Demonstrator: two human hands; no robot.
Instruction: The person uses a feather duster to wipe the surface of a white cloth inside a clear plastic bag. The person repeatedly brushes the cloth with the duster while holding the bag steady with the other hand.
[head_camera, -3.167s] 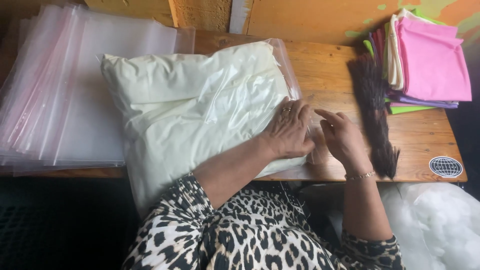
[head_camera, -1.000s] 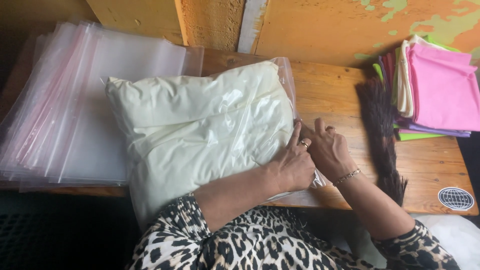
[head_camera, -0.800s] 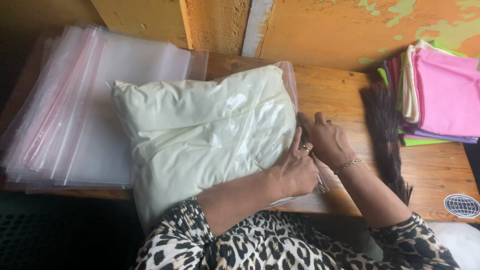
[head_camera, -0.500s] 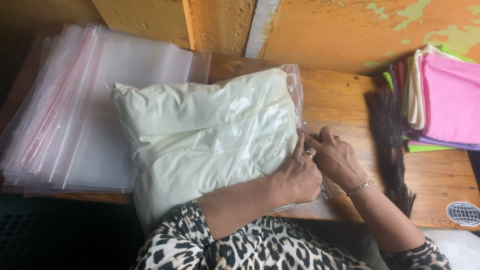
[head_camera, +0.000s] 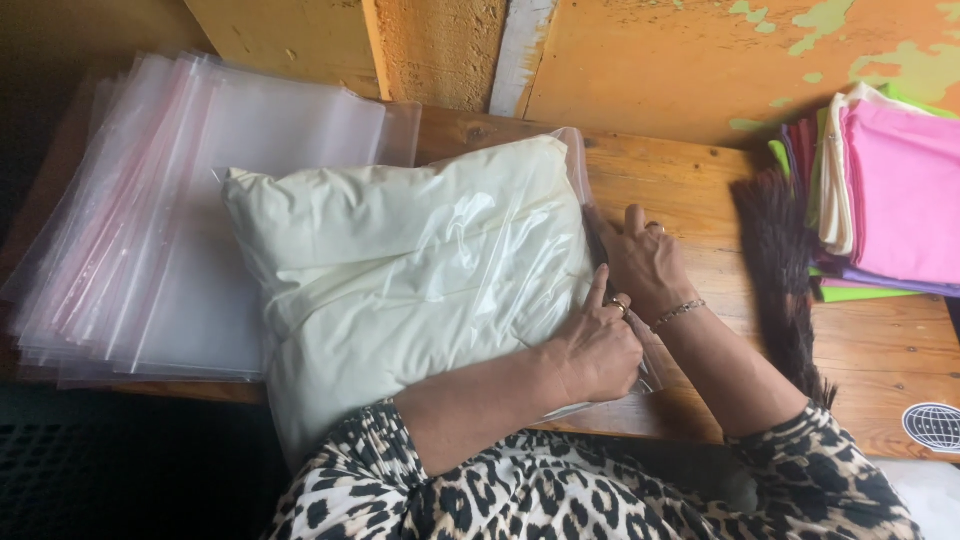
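A cream pillow lies inside a clear plastic zip bag on the wooden table. My left hand presses on the bag's right edge near the pillow's corner, index finger stretched along the seal. My right hand sits just beyond it on the same edge, fingers pinching the bag's opening strip. Both forearms wear leopard-print sleeves, and the right wrist carries a thin bracelet.
A pile of empty clear zip bags lies at the left, partly under the pillow. A dark feathery brush lies to the right of my hands. Folded pink, white and green cloths are stacked at far right. An orange wall backs the table.
My right hand has slid farther up the bag's right edge, away from me. My left hand has followed along the same edge. The pillow stays in place.
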